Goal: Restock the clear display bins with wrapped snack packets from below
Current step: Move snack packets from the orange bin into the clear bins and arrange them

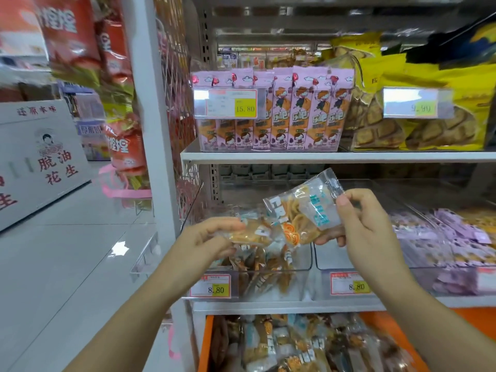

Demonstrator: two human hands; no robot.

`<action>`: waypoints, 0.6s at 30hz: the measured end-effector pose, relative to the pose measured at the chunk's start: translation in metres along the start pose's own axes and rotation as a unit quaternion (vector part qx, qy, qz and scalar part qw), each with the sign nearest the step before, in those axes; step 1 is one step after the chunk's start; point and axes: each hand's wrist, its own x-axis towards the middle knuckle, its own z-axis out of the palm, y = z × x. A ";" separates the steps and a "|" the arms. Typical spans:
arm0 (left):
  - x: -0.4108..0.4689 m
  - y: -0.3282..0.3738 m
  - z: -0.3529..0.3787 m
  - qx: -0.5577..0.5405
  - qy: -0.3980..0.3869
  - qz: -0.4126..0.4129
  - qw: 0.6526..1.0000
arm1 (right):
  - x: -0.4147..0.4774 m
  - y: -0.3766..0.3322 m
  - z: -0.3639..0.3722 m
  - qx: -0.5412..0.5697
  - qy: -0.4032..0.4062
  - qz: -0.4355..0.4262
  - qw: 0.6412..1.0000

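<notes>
Shop shelf (pixel 335 156): each hand (pixel 367 221) pinches a packet (pixel 303 210).

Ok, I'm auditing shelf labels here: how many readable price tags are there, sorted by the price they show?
15.80 tag: 1
9.90 tag: 1
8.80 tags and: 2
Total: 4
One more tag at the right edge is cut off and unreadable, so it is not counted.
</notes>
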 end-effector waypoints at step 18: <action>0.000 -0.024 0.008 -0.202 0.111 -0.072 0.970 | -0.006 0.001 0.025 0.105 -0.155 0.133 0.973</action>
